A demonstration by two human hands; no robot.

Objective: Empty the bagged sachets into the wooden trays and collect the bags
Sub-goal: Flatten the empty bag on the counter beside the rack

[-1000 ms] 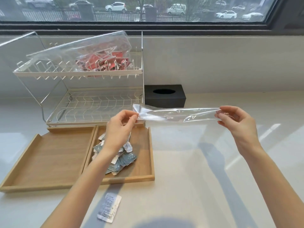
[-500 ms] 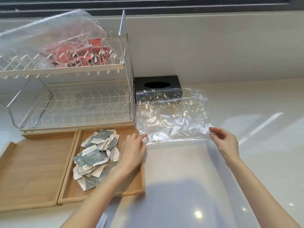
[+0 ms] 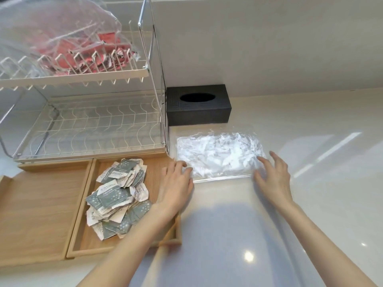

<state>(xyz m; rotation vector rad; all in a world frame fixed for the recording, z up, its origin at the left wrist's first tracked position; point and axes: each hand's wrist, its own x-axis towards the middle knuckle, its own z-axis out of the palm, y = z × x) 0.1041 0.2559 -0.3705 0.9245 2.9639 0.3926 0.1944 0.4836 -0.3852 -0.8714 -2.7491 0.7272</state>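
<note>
An empty clear plastic bag (image 3: 219, 156) lies flat on the white counter, in front of the black tissue box. My left hand (image 3: 176, 185) touches its near left corner with relaxed fingers. My right hand (image 3: 273, 175) hovers with spread fingers at its right edge. Two wooden trays sit side by side at the left: the right tray (image 3: 163, 168) holds a heap of grey-green sachets (image 3: 118, 195), and the left tray (image 3: 39, 208) has nothing in it. A second clear bag with red sachets (image 3: 68, 44) rests on the rack's top shelf.
A two-tier white wire dish rack (image 3: 87, 129) stands behind the trays, its lower shelf bare. A black tissue box (image 3: 199, 106) sits against the wall beside it. White counter (image 3: 310, 204) spreads to the right and front.
The bag, held stretched in the air between both hands, has been lowered and laid flat on the counter. Both hands have let go of it. The view tilted down.
</note>
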